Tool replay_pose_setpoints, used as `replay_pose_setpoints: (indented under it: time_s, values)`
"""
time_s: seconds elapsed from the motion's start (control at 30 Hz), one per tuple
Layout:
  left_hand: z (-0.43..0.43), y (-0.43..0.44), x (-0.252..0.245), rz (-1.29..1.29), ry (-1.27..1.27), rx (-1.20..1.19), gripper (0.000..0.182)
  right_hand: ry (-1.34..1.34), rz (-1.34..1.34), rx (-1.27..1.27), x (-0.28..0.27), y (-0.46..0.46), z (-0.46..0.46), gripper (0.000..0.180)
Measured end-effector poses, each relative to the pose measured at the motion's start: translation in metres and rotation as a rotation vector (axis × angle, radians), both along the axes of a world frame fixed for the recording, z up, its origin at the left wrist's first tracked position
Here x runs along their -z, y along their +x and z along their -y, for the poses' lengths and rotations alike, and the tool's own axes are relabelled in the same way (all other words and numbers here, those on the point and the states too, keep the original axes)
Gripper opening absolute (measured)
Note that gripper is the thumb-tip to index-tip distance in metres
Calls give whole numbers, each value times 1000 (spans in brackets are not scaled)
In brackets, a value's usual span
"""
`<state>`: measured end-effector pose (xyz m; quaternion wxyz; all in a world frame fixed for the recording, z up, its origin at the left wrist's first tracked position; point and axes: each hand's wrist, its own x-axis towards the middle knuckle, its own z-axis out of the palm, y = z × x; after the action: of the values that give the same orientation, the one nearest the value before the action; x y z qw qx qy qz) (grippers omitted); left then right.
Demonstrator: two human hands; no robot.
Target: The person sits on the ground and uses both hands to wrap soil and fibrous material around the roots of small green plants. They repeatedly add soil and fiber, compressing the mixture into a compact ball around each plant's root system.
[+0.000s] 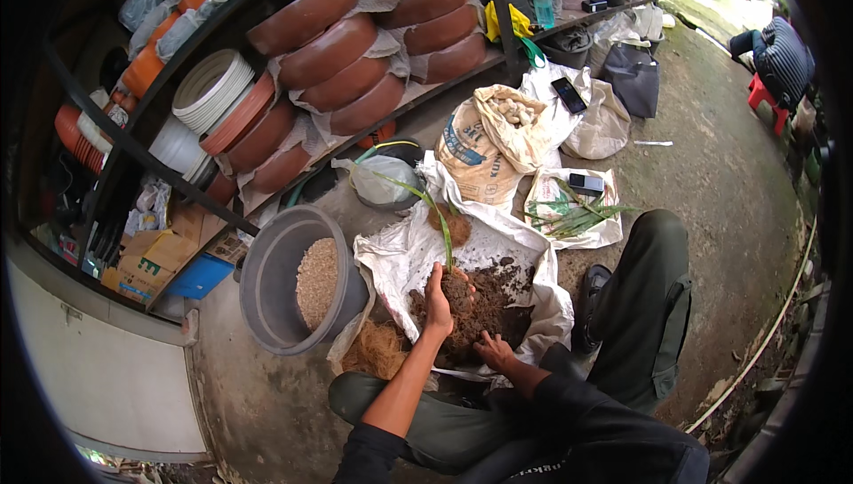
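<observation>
My left hand (438,304) cups a soil-covered root ball (457,289), from which a young plant with long narrow green leaves (447,237) rises. Dark soil (493,291) lies beneath it on an opened white woven sack (393,251). Low at the near side of the soil, my right hand (496,352) touches it with its fingers; whether they grip any is hidden. Beyond the held plant, a brown fibrous ball (450,225) sits on the sack. Loose coconut fibre (374,351) lies left of my left forearm.
A grey plastic tub (256,284) with pale husk-like material (318,281) stands at left. Farther off are a sack of stones (493,151) and cut leaves (580,221) beside a phone-like device (586,184). Shelves hold stacked brown pots (320,58). My bent knee (656,237) rises at right.
</observation>
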<state>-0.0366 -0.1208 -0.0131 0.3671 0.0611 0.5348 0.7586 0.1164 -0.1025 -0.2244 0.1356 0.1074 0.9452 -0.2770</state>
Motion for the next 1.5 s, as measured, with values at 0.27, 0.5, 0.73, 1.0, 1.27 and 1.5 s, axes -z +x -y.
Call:
replay_pose_setpoints:
  time_s: [0.27, 0.5, 0.73, 1.0, 1.27, 1.5]
  values:
    - [-4, -6, 11, -109, -51, -1, 28, -221, -71, 26, 20, -7, -22, 22]
    - [-2, 0, -5, -146, -80, 8, 26, -375, -210, 187, 27, -8, -23, 14]
    - [-5, 0, -13, -64, -69, -51, 26, -271, -177, 217, 46, -5, -26, 23]
    - [-1, 5, -21, -82, -61, -36, 21, -249, -60, 271, 28, -4, -25, 44]
    - [4, 1, -13, -138, -28, -5, 12, 12, -105, 22, 4, -4, -14, 44]
    - [2, 2, -16, -144, -50, -26, 10, 212, -120, -99, 5, -4, -7, 31]
